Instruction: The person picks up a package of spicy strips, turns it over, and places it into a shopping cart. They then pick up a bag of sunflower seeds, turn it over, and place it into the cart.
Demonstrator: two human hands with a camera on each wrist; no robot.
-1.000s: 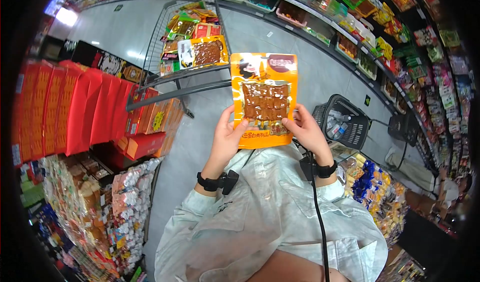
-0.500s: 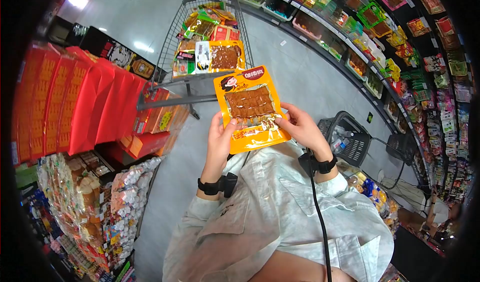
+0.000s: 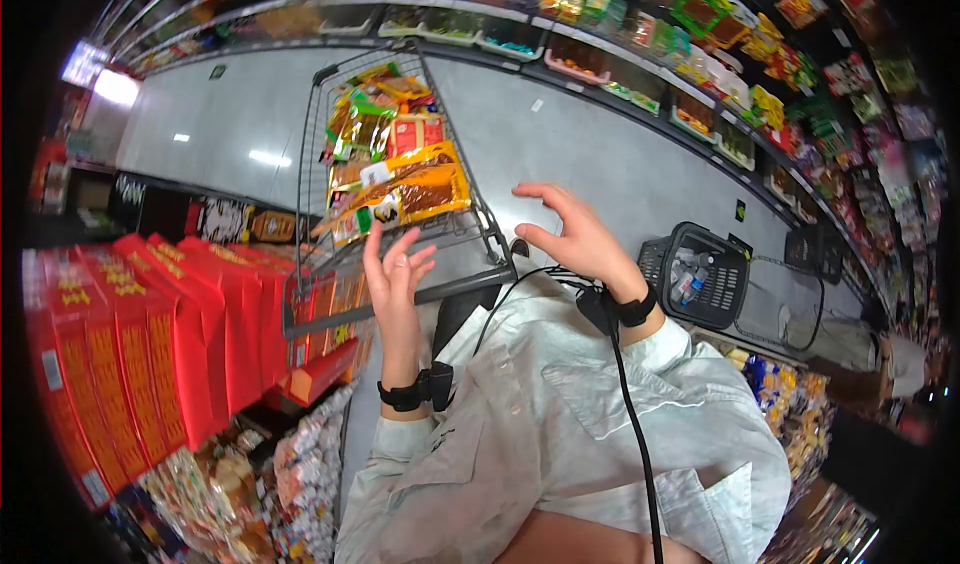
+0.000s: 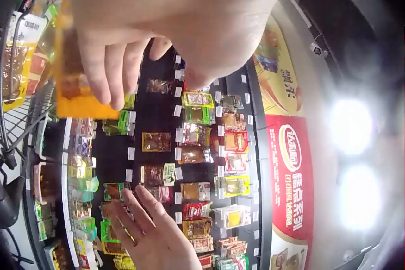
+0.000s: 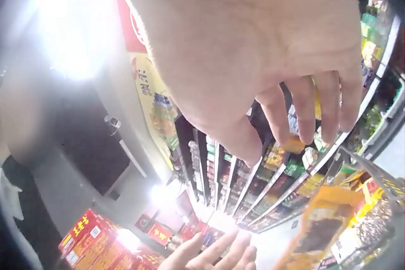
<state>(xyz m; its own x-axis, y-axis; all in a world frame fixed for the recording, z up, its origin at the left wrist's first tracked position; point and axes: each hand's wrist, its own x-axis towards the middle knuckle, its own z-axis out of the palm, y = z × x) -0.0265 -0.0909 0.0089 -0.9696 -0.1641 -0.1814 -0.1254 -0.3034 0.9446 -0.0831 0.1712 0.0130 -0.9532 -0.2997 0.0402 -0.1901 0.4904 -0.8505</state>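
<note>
Two orange packets overlap at the near end of the shopping cart; the front one has brown food showing. Fingers spread, my left hand is raised just behind the cart's handle and holds nothing. To its right, my right hand is empty too, thumb apart from the slightly bent fingers. In the left wrist view an orange packet shows past the fingers of my left hand. The right wrist view has a blurred orange packet below my right hand, apart from it.
Several other snack packets fill the cart. Red boxes stand at the left, with wrapped goods below them. A black basket holding bottles sits on the floor at the right. Stocked shelves curve around the back and right.
Both hands have let go of the orange packet and moved apart. Two orange packets now overlap in the cart, where one lay before. The head view has shifted, showing more of the back shelves.
</note>
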